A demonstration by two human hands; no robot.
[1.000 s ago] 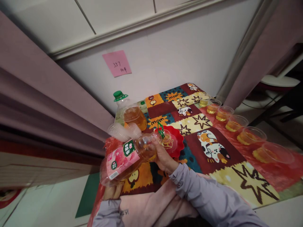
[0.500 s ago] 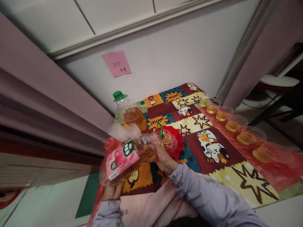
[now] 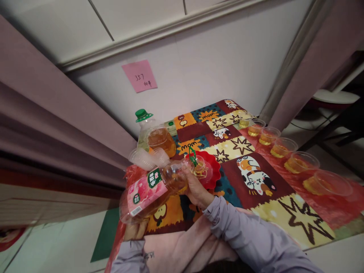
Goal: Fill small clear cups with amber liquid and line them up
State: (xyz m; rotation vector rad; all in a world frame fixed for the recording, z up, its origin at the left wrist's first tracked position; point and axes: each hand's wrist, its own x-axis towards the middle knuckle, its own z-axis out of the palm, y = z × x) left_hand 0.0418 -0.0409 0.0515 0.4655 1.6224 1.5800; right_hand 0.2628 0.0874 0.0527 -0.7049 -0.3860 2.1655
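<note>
above near left corner of tabletop (image 3: 351, 228), right hand (image 3: 196, 190) clasps bottle (image 3: 149, 193) by neck; left hand (image 3: 135, 229) cups its base, apparently to steady tilt toward cup (image 3: 200, 167).

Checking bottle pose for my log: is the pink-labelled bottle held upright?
No, the bottle is tilted over, with the right hand at its neck and the left hand under its base end.

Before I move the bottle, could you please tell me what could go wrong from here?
The tilted bottle points its neck toward the small cup on the red plate; tipping it faster might spill juice. The base sits above the left hand, so it could slip if that support shifts. Stacked cups lie close beside the bottle and might get knocked.
</note>
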